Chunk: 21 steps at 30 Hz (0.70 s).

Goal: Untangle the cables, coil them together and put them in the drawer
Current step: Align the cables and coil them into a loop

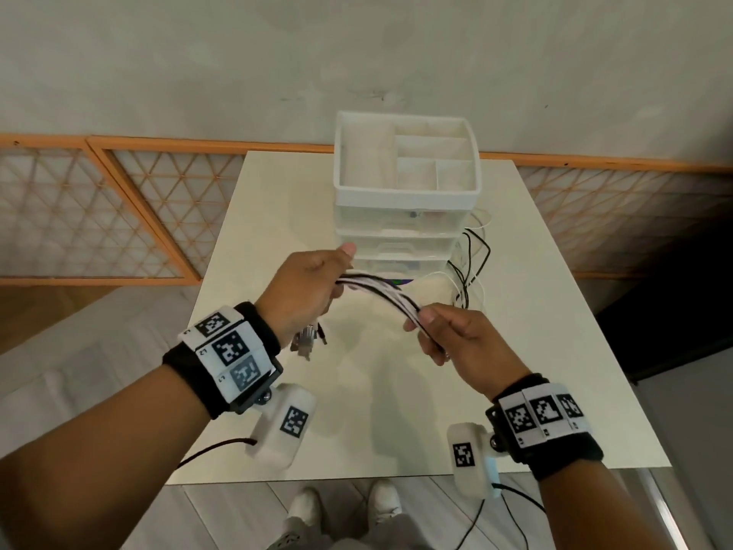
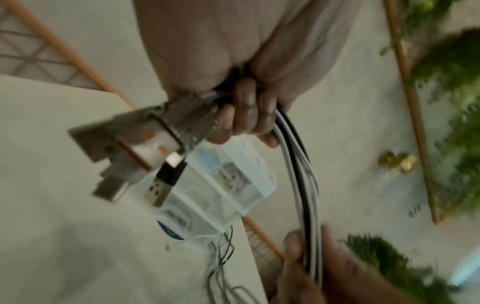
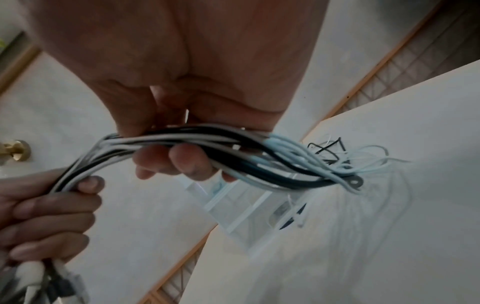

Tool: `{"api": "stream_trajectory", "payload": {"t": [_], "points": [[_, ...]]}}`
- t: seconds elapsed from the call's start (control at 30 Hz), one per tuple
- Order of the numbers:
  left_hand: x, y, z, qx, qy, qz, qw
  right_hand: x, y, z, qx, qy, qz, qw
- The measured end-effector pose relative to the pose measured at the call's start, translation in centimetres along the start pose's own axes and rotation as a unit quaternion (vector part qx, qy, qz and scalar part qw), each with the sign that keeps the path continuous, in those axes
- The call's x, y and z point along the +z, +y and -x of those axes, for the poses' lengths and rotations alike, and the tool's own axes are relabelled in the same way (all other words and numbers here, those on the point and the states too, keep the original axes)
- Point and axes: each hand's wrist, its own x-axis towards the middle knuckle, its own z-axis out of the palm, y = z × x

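A bundle of black and white cables (image 1: 380,292) stretches between my two hands above the table. My left hand (image 1: 313,289) grips the bundle near its plug ends; several USB plugs (image 2: 145,164) stick out below the fist. My right hand (image 1: 440,331) holds the same bundle (image 3: 197,144) farther along, fingers curled round it. Past the right hand the loose cable tails (image 1: 470,271) trail onto the table to the right of the drawer unit (image 1: 396,248). The translucent drawers look closed in the head view.
A white table (image 1: 535,351) carries the drawer unit, whose top is a divided white tray (image 1: 341,152). A pale wall and orange lattice panels (image 1: 99,216) stand behind. My feet show below the table's front edge. Wrist camera leads hang near that edge.
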Motion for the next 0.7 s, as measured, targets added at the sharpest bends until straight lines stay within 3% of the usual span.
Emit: {"api": "stream_trajectory", "payload": {"t": [0.1,0.23,0.37,0.43,0.57,0.7], "points": [[0.3,0.2,0.1,-0.005,-0.005,0.098,0.995,-0.8,-0.3,0.0,-0.025,0.03,-0.026,0.999],[0.7,0.3,0.2,0.0,0.007,0.102,0.995,-0.8,-1.2,-0.5,-0.061,0.06,-0.031,0.996],[0.7,0.7,0.1,0.046,-0.008,-0.051,0.998,-0.1,-2.0,-0.4,-0.095,0.031,0.073,0.992],[0.7,0.9,0.0,0.048,-0.01,-0.084,0.995,0.6,-2.3,-0.4,-0.147,0.066,0.133,0.978],[0.6,1.1,-0.2,0.011,0.002,-0.04,0.999,1.0,-0.9,-1.0,-0.215,0.104,0.236,0.942],[0.4,1.5,-0.3,-0.026,-0.005,0.015,1.0,0.8,0.0,-0.7,-0.177,0.066,0.295,0.937]]}}
